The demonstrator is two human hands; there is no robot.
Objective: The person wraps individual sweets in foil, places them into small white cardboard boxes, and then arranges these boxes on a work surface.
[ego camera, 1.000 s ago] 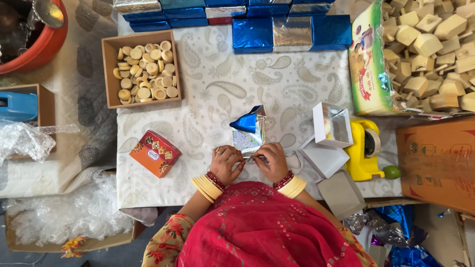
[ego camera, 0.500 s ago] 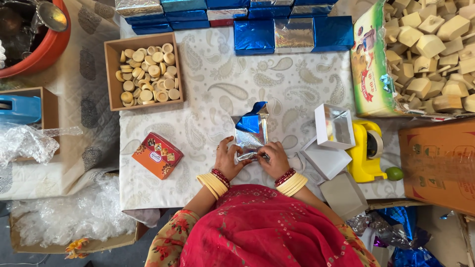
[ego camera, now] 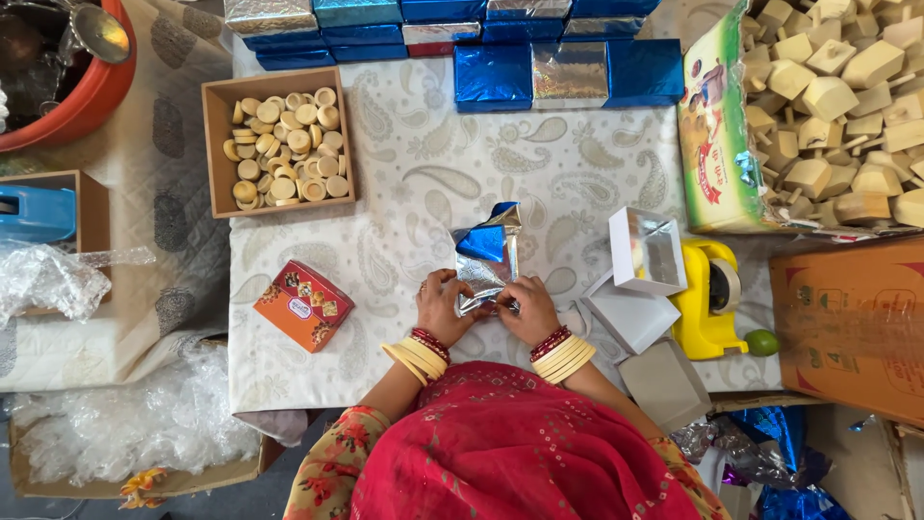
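Standing upright, foil-wrapped box points its flap away.

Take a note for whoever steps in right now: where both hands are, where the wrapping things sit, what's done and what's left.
Left hand and right hand both pinch the foil-wrapped packet on the patterned cloth.
Its upper end is open, the blue flap standing up; the fold is not finished.
Wrapped blue and silver packets lie in rows at the far edge.
Yellow tape dispenser and an open white box sit to the right, the tray of round pieces far left.
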